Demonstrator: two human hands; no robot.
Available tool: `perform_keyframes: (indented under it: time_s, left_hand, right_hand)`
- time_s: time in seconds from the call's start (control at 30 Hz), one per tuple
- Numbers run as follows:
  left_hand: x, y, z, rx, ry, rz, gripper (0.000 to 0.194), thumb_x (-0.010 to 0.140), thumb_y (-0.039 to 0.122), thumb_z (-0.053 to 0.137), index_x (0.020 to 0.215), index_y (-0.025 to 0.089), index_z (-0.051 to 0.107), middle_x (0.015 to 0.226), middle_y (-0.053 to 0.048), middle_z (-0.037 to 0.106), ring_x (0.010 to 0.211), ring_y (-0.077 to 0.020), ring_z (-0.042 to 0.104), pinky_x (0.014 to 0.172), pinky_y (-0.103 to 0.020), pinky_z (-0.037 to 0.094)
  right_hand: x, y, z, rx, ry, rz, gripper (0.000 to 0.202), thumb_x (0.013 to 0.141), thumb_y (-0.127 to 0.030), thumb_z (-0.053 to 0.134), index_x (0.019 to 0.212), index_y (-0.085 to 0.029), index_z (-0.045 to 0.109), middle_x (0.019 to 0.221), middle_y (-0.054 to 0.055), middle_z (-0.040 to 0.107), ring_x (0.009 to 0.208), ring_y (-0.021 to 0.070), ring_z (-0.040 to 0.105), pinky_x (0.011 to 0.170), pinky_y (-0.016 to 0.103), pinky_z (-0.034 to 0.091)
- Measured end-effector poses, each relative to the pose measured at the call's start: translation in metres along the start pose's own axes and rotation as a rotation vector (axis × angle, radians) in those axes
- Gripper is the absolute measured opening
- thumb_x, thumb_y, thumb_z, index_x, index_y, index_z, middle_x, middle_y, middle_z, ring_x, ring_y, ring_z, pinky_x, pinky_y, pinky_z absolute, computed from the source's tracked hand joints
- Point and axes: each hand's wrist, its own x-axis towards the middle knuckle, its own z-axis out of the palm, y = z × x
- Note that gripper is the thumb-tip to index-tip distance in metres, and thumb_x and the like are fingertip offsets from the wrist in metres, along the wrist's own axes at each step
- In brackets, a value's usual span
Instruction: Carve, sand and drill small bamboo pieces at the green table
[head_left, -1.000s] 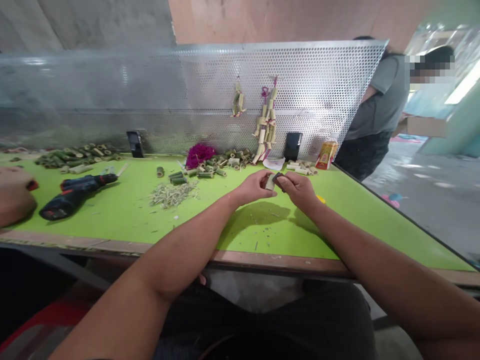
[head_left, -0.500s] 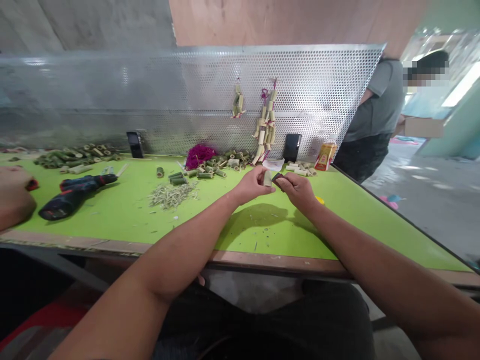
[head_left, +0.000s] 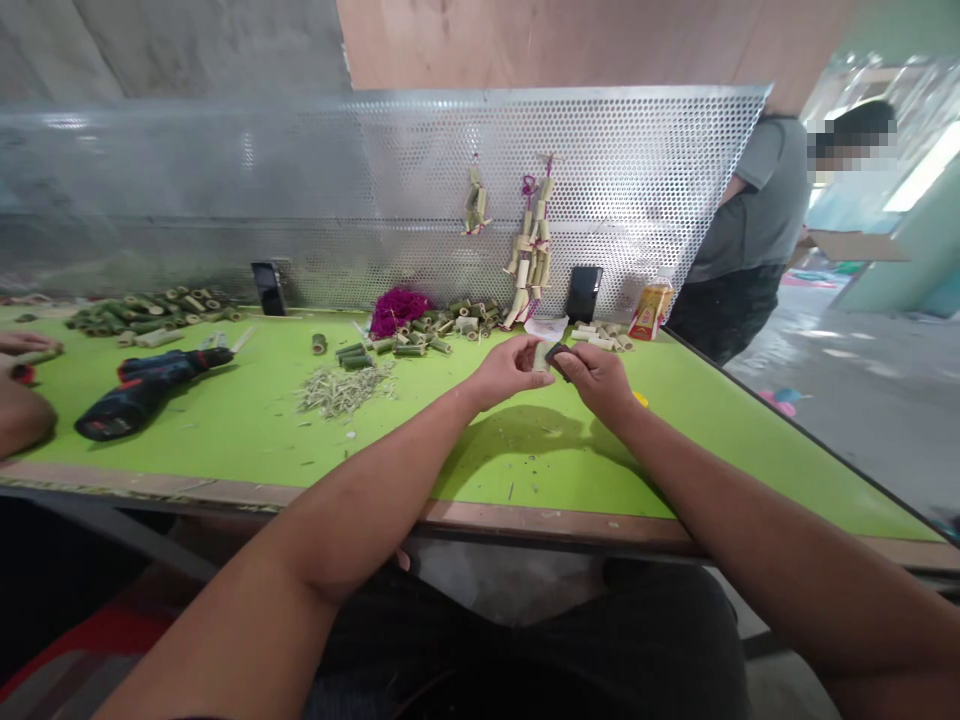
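Closer than half a second ago, the tube (head_left: 541, 358) and dark block (head_left: 557, 355) seem to touch above the counter (head_left: 420, 450). The left hand (head_left: 511, 370) has its grip round the tube; the right hand (head_left: 596, 375) keeps a narrow grip on the block. Shavings (head_left: 341, 390) lie between the left hand and the drill (head_left: 142, 396).

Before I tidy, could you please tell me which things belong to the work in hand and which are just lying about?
Work in hand:
bamboo piece in left hand
dark block in right hand
probably purple string, cut bamboo

Apparently just lying about:
bottle
phones
shavings
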Motion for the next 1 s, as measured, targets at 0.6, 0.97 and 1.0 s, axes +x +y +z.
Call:
perform_keyframes:
  time_s: [0.6,0.97,1.0]
  left_hand:
    - [0.000,0.011,-0.001,-0.029,0.052,-0.034,0.048,0.068,0.028,0.075,0.104,0.015,0.047,0.076,0.000,0.059,0.064,-0.0093,0.057,0.057,-0.023,0.048]
    - [-0.003,0.004,0.013,0.401,0.044,0.033,0.037,0.062,0.029,0.076,0.090,0.016,0.057,0.079,0.000,0.060,0.070,-0.0114,0.054,0.060,-0.024,0.041]
    - [-0.003,0.004,0.013,0.390,0.045,0.023,0.036,0.062,0.029,0.076,0.090,0.016,0.057,0.079,0.000,0.060,0.070,-0.0115,0.054,0.060,-0.024,0.041]
  right_hand:
    - [0.000,0.007,-0.003,-0.088,-0.051,-0.025,0.043,0.089,-0.053,0.050,0.063,-0.019,0.052,0.057,-0.001,0.045,0.056,0.0125,0.041,0.054,0.027,0.029]
    - [-0.001,-0.004,0.009,-0.091,-0.110,-0.026,0.040,0.088,-0.051,0.050,0.065,-0.019,0.054,0.055,-0.002,0.046,0.053,0.0117,0.041,0.052,0.026,0.028]
    - [-0.001,-0.003,0.009,-0.093,-0.108,-0.025,0.041,0.088,-0.052,0.050,0.064,-0.019,0.054,0.055,-0.002,0.046,0.053,0.0117,0.041,0.052,0.026,0.028]
